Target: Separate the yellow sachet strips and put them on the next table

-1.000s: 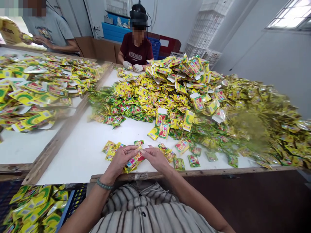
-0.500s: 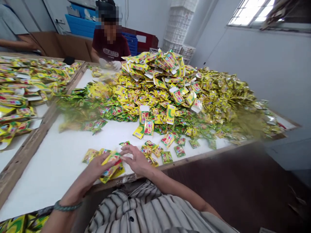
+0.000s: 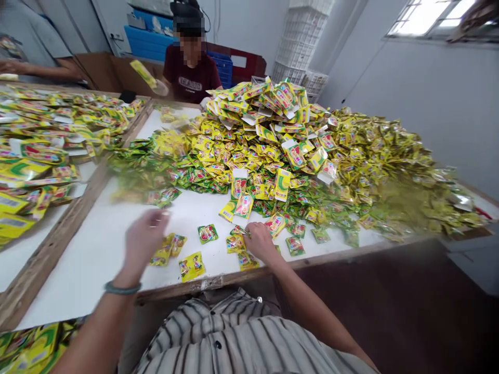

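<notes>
My right hand (image 3: pixel 260 242) has its fingers pinched at the edge of a green sachet (image 3: pixel 237 231), beside a few yellow sachets (image 3: pixel 236 244) at the table's near edge. Smeared by motion, my left hand (image 3: pixel 144 239) hovers over the white table, just above more yellow sachets (image 3: pixel 168 248); its fingers look curled, but I cannot make out anything in them. Between the hands lie a single green sachet (image 3: pixel 207 234) and a yellow sachet (image 3: pixel 192 266). Small printed boxes (image 3: pixel 244 206) lie farther in, in front of the heap.
A large heap of sachets (image 3: pixel 218 148) spans the table, topped by a pile of flat boxes (image 3: pixel 268 104). Left of a wooden divider (image 3: pixel 83 202) lie many filled boxes (image 3: pixel 35 171). Across the table a person (image 3: pixel 191 67) holds a yellow box (image 3: pixel 143 74); another person stands far left.
The yellow box that was in my left hand is out of it, and that hand has moved up and left. My right hand has shifted right onto the sachets. The person opposite has raised a box.
</notes>
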`<action>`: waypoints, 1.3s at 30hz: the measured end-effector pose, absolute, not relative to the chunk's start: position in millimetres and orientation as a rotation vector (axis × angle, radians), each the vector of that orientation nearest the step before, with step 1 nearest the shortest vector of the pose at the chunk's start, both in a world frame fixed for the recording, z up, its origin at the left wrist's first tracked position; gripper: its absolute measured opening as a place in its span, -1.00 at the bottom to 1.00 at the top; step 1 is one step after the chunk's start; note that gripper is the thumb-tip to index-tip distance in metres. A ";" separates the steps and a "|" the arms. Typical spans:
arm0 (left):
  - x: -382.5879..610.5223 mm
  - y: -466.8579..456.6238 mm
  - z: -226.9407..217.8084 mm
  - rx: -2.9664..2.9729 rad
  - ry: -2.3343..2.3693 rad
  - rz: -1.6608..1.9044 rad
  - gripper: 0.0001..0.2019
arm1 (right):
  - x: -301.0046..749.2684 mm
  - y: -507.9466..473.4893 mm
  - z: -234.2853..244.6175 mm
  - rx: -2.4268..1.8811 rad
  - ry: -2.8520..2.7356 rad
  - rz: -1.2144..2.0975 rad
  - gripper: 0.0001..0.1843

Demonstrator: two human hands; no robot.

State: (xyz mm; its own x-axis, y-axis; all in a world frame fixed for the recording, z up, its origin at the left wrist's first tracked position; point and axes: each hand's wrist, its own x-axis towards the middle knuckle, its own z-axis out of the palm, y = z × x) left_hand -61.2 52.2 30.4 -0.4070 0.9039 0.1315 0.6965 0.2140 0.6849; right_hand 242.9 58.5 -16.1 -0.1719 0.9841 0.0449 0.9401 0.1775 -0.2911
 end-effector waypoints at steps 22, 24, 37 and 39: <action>45.8 17.5 6.8 1.438 1.785 1.158 -0.83 | 181.8 31.7 15.7 -1.234 -1.446 1.431 -0.84; 46.8 15.6 8.7 1.400 1.794 1.227 -0.84 | 176.1 26.7 22.6 -1.279 -1.490 1.201 -0.86; 40.7 10.7 15.9 1.452 1.740 1.330 -0.82 | 172.4 19.7 10.8 -1.124 -1.259 1.569 -0.63; 39.4 11.1 14.4 1.416 1.667 1.325 -0.83 | 175.2 21.0 14.5 -1.112 -1.329 1.481 -0.62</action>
State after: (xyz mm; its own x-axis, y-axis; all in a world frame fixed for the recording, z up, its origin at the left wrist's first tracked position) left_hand 39.4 11.1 14.4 -0.2719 0.9478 0.1664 0.3764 -0.0544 0.9249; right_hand 175.2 21.0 14.5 -0.2577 0.9629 -0.0807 -0.0237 -0.0898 -0.9957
